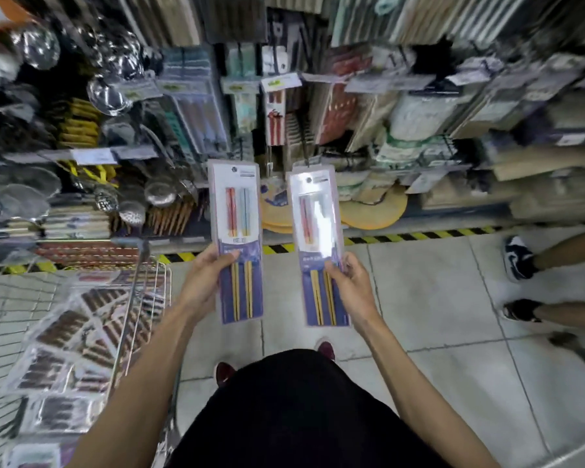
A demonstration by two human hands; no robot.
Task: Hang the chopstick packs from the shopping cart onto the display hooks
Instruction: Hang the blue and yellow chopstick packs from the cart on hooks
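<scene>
Between a wire shopping cart on the left and a display rack hung with packaged goods, the left hand is pinching a long clear plastic chopstick pack with a white-and-purple card by its lower part. The thumb is lying across the front and the fingers are curling behind. Most of the pack is rising upright above the grip.

The right hand is gripping a second, matching clear pack the same way, thumb on the front at the purple band. This pack is standing just beside the first without touching it, and both are being held up in front of the rack's lower rows. More clear packs of dark brown chopsticks are lying heaped in the cart.

Glare is washing out the middle of the right-hand pack, so its sticks are showing only partly. The fingers behind both packs are hidden.

A round dark logo is sitting at the top of each card, and a few characters are printed midway down the left one, but blur is making all of it unreadable.
</scene>
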